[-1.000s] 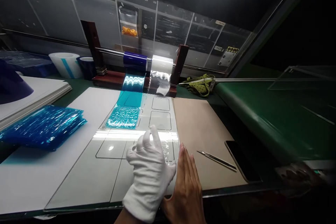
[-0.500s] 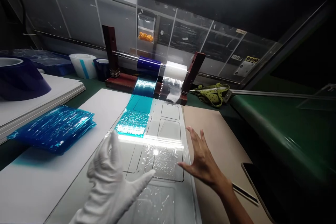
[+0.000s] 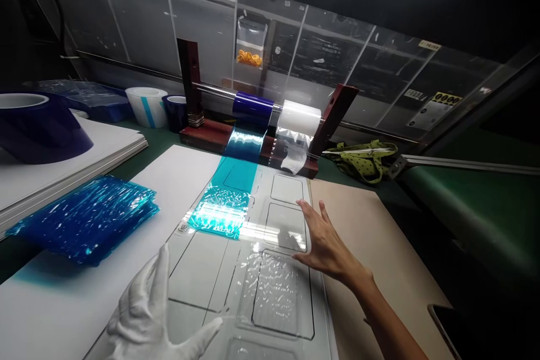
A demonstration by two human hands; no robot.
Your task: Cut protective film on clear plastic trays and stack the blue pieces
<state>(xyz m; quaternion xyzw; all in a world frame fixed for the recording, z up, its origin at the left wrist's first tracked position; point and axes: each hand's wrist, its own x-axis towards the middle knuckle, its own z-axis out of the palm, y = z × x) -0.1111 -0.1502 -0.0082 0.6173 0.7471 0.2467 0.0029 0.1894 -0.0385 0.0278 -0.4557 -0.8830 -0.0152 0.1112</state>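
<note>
My left hand (image 3: 147, 315), in a white glove, hovers low over the left side of a clear-topped board (image 3: 198, 275) marked with black rounded outlines. Its fingers are spread and hold nothing. Bare and also open, my right hand (image 3: 327, 242) is above the board's right edge, thumb apart from the fingers. Between and beyond the hands, a strip of teal film (image 3: 225, 197) runs down from a dark blue film roll (image 3: 253, 108). A clear, wrinkled film piece (image 3: 276, 287) lies on the board below my right hand.
A wooden stand (image 3: 192, 84) carries the blue roll and a clear film roll (image 3: 299, 117) on a metal rod. To the left lie stacked blue film pieces (image 3: 88, 219) and a large blue roll (image 3: 46, 135). A green pouch (image 3: 363, 160) and a phone (image 3: 442, 326) are at right.
My left hand has moved left and nearer to me. The right hand stays open with little shift over the board. The whole view has shifted slightly.
</note>
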